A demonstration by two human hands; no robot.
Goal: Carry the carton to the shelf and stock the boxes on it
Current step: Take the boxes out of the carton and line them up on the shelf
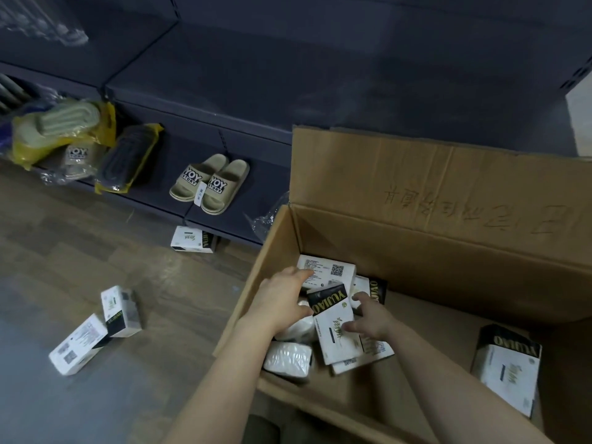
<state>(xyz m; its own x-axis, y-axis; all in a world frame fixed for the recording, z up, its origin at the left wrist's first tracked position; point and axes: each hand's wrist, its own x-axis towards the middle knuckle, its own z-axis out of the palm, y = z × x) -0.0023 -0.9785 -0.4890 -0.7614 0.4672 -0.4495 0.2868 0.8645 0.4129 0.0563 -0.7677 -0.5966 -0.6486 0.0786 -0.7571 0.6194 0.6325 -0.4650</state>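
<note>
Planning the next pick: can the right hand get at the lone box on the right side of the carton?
Probably yes. The carton is open on top, the lone box has nothing over it, and bare cardboard lies between it and the right hand, now at the pile of boxes.

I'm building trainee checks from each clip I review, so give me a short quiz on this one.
1. True or false: the left hand and right hand are both inside the carton.
2. How many boxes lie on the floor outside it? A one, B three, C six.
3. Fill in: the bottom shelf holds a loose pair of ____.
Key: 1 true; 2 B; 3 slippers.
</note>
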